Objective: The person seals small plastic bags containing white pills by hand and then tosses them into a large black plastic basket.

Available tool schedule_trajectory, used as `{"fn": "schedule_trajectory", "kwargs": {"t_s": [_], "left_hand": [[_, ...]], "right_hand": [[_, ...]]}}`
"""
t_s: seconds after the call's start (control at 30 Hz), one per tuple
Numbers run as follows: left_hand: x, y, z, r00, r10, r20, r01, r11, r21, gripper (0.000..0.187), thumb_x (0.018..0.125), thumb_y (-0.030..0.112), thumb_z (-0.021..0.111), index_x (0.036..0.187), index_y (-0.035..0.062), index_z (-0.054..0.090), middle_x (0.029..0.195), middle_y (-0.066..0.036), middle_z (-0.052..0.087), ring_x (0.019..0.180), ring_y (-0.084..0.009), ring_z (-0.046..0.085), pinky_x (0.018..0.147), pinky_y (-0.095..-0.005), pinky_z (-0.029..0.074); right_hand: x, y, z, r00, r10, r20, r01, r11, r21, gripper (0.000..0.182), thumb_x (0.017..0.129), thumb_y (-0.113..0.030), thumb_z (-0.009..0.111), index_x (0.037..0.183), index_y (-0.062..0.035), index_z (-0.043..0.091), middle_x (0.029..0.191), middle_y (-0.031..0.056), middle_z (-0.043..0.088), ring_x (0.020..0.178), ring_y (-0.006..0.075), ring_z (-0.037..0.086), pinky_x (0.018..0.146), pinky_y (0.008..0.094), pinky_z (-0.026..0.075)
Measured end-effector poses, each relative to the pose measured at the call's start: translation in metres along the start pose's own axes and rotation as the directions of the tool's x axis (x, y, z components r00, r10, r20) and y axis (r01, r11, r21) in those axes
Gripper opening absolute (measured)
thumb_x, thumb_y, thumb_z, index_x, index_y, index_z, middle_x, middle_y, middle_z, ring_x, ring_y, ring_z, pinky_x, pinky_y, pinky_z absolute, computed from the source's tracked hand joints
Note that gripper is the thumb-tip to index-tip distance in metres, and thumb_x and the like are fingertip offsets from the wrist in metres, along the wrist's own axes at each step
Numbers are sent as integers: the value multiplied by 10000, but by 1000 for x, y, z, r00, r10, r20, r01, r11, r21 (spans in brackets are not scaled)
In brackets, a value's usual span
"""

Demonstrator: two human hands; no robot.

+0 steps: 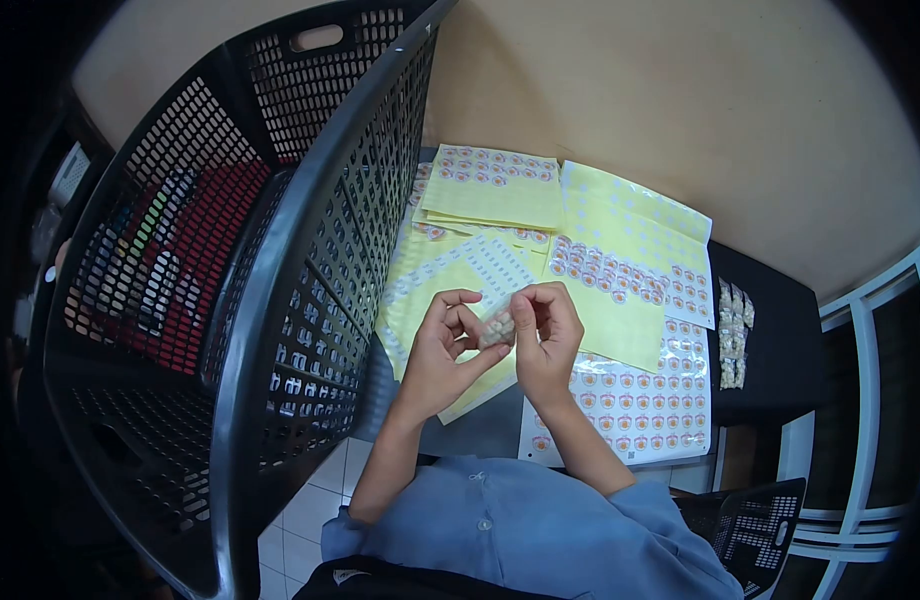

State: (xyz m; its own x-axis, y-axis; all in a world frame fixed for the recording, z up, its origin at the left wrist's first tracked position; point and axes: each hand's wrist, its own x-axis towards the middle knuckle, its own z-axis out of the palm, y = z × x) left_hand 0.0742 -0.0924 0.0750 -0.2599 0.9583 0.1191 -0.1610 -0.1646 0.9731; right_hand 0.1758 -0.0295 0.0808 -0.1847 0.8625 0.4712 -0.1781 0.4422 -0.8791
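Between my two hands is a small clear packet point(497, 329) with pale pieces inside. My left hand point(448, 350) holds its lower left side with thumb and fingers. The packet's upper right edge is pinched by my right hand point(546, 335). Beneath the hands lie yellow backing sheets point(615, 325) and a narrower sheet with small print point(500, 265). Sheets of round orange and pink stickers point(645, 400) spread over the table to the right, and a stack of yellow sticker sheets point(492, 195) lies at the back.
A large black perforated crate point(325, 210) stands close on the left, with red material seen through its mesh. Strips of filled packets point(732, 335) lie on a black surface point(780, 345) at the right. Another black crate point(765, 530) is at the lower right.
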Motion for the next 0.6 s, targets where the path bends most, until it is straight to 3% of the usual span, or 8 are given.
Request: {"fn": "schedule_trajectory", "kwargs": {"t_s": [0.07,0.13,0.17,0.27,0.5,0.6], "left_hand": [[0,-3,0,999,32,35,-34,998,61,453,701,-72,609,1075,21,372,882,-60,523,882,-111,523,765,-236,438],[1,-3,6,986,167,-25,-167,986,13,293,736,-5,612,985,-1,458,804,-33,523,766,-82,512,709,-223,435],[1,-3,4,986,165,-25,-165,986,12,293,736,-5,612,985,-1,458,804,-33,523,766,-82,512,709,-223,435],[3,-1,-1,991,126,-48,-127,992,-15,56,813,40,531,815,-12,511,838,-32,515,794,-88,504,707,-226,430],[5,-4,-4,977,203,-61,-200,978,55,44,804,20,525,808,-16,500,867,-63,509,808,-96,496,717,-223,426],[4,-5,-2,975,199,-99,-205,977,-59,43,798,12,528,821,-15,505,880,-68,507,815,-101,499,722,-231,431]], "right_hand": [[-1,1,1,1000,11,7,-11,1000,16,95,814,-61,531,775,22,505,753,60,495,647,94,514,563,206,440],[1,1,1,998,50,-26,-49,999,19,98,817,-70,530,780,15,500,754,52,490,649,85,503,555,197,439],[2,1,1,998,51,-26,-51,999,18,98,817,-70,530,780,15,500,754,52,490,649,85,503,555,197,439],[4,3,0,997,58,-41,-58,998,11,98,820,-77,530,787,10,500,755,48,486,650,83,500,545,189,437],[4,6,1,999,4,-39,-6,999,-38,86,804,-60,549,772,13,515,734,50,506,643,89,516,553,199,440],[3,5,2,1000,9,-24,-10,999,-42,84,795,-52,559,767,19,524,722,56,519,635,95,527,571,209,442]]}}
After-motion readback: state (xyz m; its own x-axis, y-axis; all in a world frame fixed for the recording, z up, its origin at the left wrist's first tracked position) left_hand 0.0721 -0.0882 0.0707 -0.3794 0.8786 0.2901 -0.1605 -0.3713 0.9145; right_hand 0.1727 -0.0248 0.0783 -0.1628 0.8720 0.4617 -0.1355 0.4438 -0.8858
